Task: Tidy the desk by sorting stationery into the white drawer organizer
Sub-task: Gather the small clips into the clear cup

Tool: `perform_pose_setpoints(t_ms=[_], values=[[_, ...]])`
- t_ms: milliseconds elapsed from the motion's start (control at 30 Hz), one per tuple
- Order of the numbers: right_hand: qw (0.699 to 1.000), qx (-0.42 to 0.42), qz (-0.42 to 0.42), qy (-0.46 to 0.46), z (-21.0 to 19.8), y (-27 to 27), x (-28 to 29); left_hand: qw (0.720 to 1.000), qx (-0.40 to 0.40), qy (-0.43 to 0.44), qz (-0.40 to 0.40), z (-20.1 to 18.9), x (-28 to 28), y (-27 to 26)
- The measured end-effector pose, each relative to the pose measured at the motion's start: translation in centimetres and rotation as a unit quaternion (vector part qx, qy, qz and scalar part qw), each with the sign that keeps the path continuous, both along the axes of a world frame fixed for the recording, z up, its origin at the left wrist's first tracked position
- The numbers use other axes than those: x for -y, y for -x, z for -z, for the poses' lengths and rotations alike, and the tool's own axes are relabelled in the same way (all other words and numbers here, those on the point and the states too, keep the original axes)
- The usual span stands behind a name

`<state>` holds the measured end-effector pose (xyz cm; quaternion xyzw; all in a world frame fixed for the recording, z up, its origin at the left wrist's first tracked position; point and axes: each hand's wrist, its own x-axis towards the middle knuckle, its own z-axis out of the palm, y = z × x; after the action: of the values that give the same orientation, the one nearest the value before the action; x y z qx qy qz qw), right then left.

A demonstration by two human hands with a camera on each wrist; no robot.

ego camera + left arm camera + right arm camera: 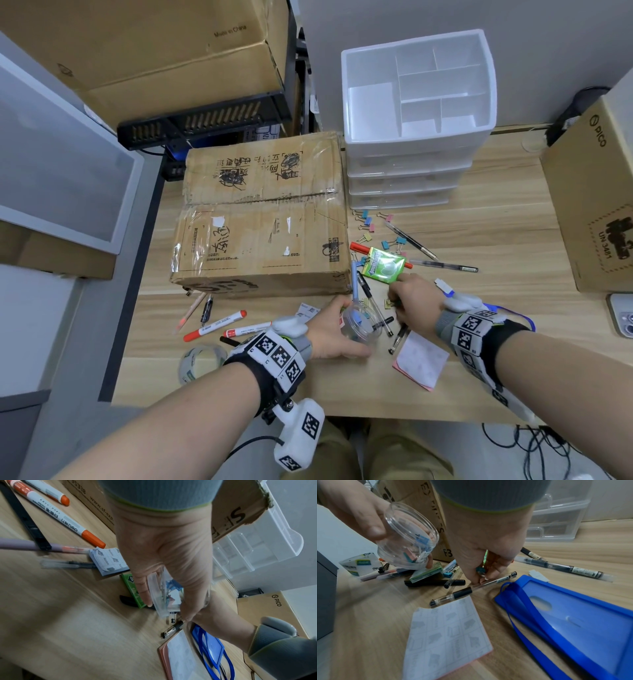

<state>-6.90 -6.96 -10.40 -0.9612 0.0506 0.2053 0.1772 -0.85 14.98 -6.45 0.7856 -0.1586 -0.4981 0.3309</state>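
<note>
The white drawer organizer point(418, 102) stands at the back of the desk, its top tray divided into bare compartments. My left hand point(346, 329) grips a clear plastic jar point(361, 325) that holds a few coloured binder clips, tilted just above the desk. The right wrist view shows the jar point(407, 538) with its open mouth turned towards my right hand. My right hand point(394, 303) reaches down among the pens, and its fingers point(494, 573) pinch a teal binder clip point(480, 571) right by a clear black-grip pen point(471, 589).
A big cardboard box point(260, 219) fills the desk's left; a PICO box point(596, 205) and a phone point(621, 315) sit on the right. Loose binder clips point(370, 226), pens point(442, 265), a green gum pack point(383, 265), markers point(215, 325), tape point(200, 363), sticky notes point(421, 363) and a blue badge holder point(573, 622) lie around.
</note>
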Motion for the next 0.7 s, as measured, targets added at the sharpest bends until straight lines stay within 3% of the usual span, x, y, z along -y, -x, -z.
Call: perform_pose_setpoints(t_ms=[367,700], values=[[0.998,0.009,0.035,-0.047,-0.4,0.0,0.0,1.000,0.007,-0.008,-0.003,-0.6,-0.8,-0.3],[0.997,-0.047,0.046,-0.031,-0.3,-0.7,0.2,1.000,0.011,-0.017,-0.003,-1.0,-0.5,-0.6]])
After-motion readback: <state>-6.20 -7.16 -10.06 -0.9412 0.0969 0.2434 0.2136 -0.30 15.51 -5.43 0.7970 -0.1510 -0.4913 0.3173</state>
